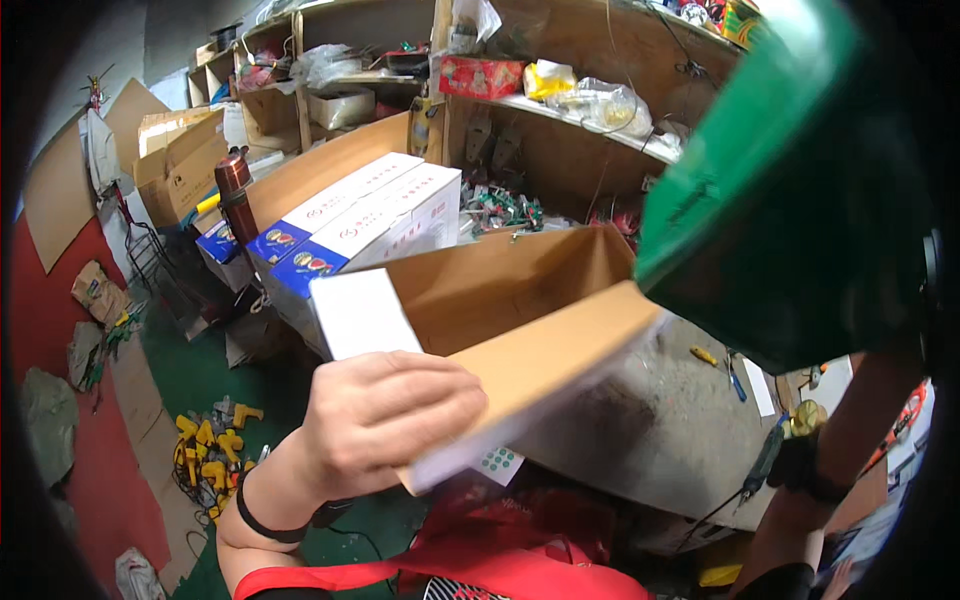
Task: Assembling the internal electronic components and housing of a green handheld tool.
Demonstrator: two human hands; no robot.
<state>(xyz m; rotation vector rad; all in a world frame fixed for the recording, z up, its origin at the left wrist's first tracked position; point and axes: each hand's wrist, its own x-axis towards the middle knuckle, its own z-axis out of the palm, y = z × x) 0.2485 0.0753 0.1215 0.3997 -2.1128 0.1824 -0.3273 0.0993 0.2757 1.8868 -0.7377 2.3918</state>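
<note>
An open carton point(500, 290), brown inside and white outside, tilts over the front of the workbench. My left hand point(390, 420) is closed round its near left edge, next to a raised white end flap point(365, 315). High at the right, a large green plastic case point(740, 150) hangs in the air at a slant, partly blurred and dark. My right forearm point(835, 440), with a dark band at the wrist, reaches up to the case's lower right side. The right hand's fingers are hidden in the dark there, but the case is held up by that arm.
White-and-blue printed cartons point(370, 215) stand behind the open one, beside a copper-coloured flask point(235, 190). A yellow-handled screwdriver point(703, 355) and a drill point(765, 455) lie on the workbench point(610, 430). Yellow tools point(210, 450) are heaped on the floor. Loaded shelves point(560, 110) line the back.
</note>
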